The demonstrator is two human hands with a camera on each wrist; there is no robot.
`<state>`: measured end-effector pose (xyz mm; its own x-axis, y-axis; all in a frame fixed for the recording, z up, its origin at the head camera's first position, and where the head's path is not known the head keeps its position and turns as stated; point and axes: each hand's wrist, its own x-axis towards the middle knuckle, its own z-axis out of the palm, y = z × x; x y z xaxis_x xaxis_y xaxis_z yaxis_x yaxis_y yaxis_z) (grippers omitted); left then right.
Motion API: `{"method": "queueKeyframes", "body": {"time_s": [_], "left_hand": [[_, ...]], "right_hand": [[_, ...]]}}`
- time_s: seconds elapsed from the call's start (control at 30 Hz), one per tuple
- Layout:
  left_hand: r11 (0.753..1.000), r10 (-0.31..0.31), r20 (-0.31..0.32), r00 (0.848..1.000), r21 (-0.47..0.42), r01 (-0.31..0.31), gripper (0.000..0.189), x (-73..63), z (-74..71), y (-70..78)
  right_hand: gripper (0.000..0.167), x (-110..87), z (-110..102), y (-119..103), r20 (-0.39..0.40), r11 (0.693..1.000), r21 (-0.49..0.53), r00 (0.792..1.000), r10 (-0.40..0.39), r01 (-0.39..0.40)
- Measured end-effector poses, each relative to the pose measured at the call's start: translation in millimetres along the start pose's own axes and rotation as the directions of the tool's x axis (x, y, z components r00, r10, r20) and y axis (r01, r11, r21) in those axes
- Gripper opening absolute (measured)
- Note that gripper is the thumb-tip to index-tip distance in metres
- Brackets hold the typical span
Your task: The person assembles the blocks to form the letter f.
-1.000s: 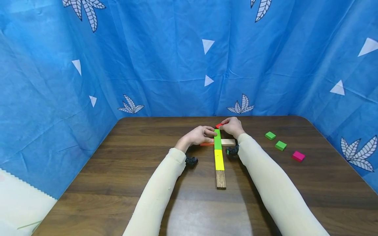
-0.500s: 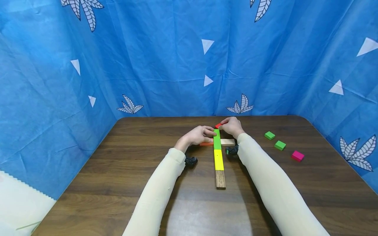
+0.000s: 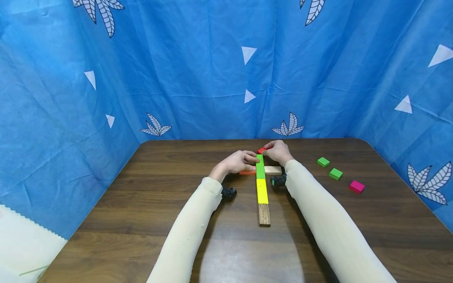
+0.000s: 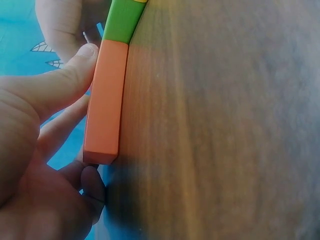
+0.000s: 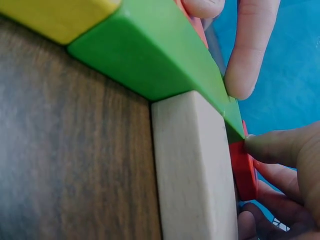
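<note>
A cross of blocks lies on the table. Its long bar has a green block [image 3: 260, 169], a yellow block [image 3: 262, 190] and a brown wooden block [image 3: 264, 214]. An orange block [image 4: 107, 100] and a pale wooden block [image 5: 187, 165] form the side arms. At the far end of the green block, my right hand [image 3: 278, 152] pinches a red block [image 5: 243, 172] between thumb and fingers. My left hand [image 3: 237, 162] reaches in from the left, one fingertip on the green block's top and the thumb along the orange block's upper edge, fingers mostly straight.
On the right of the table lie two small green blocks [image 3: 323, 162] and a pink block [image 3: 357, 186]. A blue patterned curtain [image 3: 212, 78] hangs behind and at the sides of the brown table [image 3: 159, 212].
</note>
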<state>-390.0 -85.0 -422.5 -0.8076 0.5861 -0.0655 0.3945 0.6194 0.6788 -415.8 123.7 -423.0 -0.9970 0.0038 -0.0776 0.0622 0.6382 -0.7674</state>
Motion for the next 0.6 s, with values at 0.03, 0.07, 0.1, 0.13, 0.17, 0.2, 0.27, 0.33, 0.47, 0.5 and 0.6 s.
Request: {"method": "queueKeyframes", "body": {"time_s": [0.03, 0.07, 0.1, 0.13, 0.17, 0.2, 0.27, 0.33, 0.47, 0.5, 0.6], "left_hand": [[1.0, 0.001, -0.001, 1.0, 0.001, -0.001, 0.045, 0.2, 0.0, -0.1], [1.0, 0.0, -0.003, 1.0, 0.004, 0.0, 0.044, 0.3, -0.1, -0.2], [1.0, 0.001, -0.003, 1.0, 0.008, -0.001, 0.044, 0.4, 0.1, -0.4], [1.0, 0.0, -0.003, 1.0, 0.011, 0.0, 0.044, 0.8, 0.3, -0.5], [1.0, -0.002, -0.001, 1.0, 0.013, 0.002, 0.044, 1.1, 0.5, -0.6], [1.0, -0.004, 0.0, 1.0, 0.017, 0.004, 0.044, 1.3, 0.7, -0.8], [1.0, -0.007, 0.002, 1.0, 0.026, 0.007, 0.045, 1.7, 0.6, -0.7], [0.999, -0.008, -0.001, 1.0, 0.035, 0.008, 0.045, 2.0, 0.3, -0.4], [0.999, -0.007, -0.007, 1.0, 0.054, 0.007, 0.046, 1.9, -0.4, 0.8], [0.998, -0.008, -0.006, 1.0, 0.055, 0.008, 0.046, 1.7, -0.5, 1.1], [0.998, -0.012, 0.001, 1.0, 0.058, 0.012, 0.046, 1.1, -0.7, 1.4]], "right_hand": [[0.035, 0.0, -0.2, 0.5, 0.001, 1.0, 0.001, 1.0, -0.004, 0.004], [0.035, -0.1, -0.5, 1.1, 0.002, 1.0, 0.004, 1.0, -0.008, 0.008], [0.035, -0.4, -0.8, 1.9, 0.003, 1.0, 0.006, 1.0, -0.012, 0.012], [0.035, -0.4, -1.2, 2.6, 0.006, 1.0, 0.015, 1.0, -0.011, 0.01], [0.035, -0.8, -1.9, 3.4, 0.01, 1.0, 0.019, 1.0, -0.014, 0.014], [0.036, -1.4, -2.8, 4.1, 0.015, 1.0, 0.024, 1.0, -0.018, 0.017], [0.037, -2.9, -4.8, 5.0, 0.023, 0.999, 0.027, 0.999, -0.024, 0.024], [0.037, -5.1, -7.5, 5.4, 0.028, 0.999, 0.029, 0.999, -0.033, 0.033], [0.039, -11.5, -12.9, 6.4, 0.033, 0.998, 0.034, 0.998, -0.059, 0.058], [0.039, -13.5, -14.2, 6.7, 0.034, 0.997, 0.037, 0.997, -0.064, 0.062], [0.039, -19.7, -17.7, 8.1, 0.043, 0.996, 0.037, 0.995, -0.087, 0.085]]}}
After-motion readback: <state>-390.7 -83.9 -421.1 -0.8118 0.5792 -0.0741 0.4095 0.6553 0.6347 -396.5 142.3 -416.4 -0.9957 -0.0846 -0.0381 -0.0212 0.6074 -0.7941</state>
